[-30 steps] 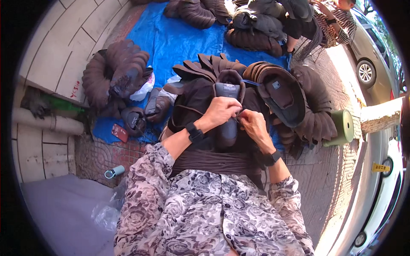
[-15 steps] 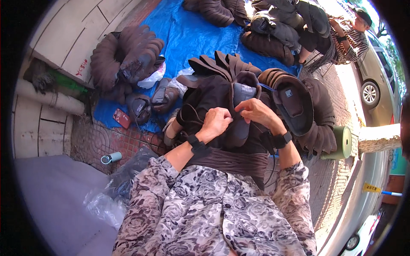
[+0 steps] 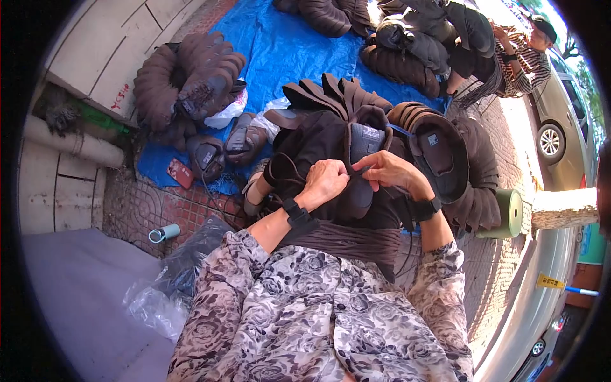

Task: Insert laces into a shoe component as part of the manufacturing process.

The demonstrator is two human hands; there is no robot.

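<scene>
Dark shoe [image 3: 367, 139] lay beneath your left grip [image 3: 328, 181] and right grip [image 3: 392, 174]; fingers curled, whether clamped on anything couldn't be told. Uneven pull between grips could have tipped shoe sideways.

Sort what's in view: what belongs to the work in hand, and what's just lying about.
In the work:
- left hand and right hand
- dark shoe between them
- probably the nested brown shoe uppers beside it

Apparently just lying about:
- red phone
- light-blue tumbler
- clear plastic bag
- green cylinder
</scene>
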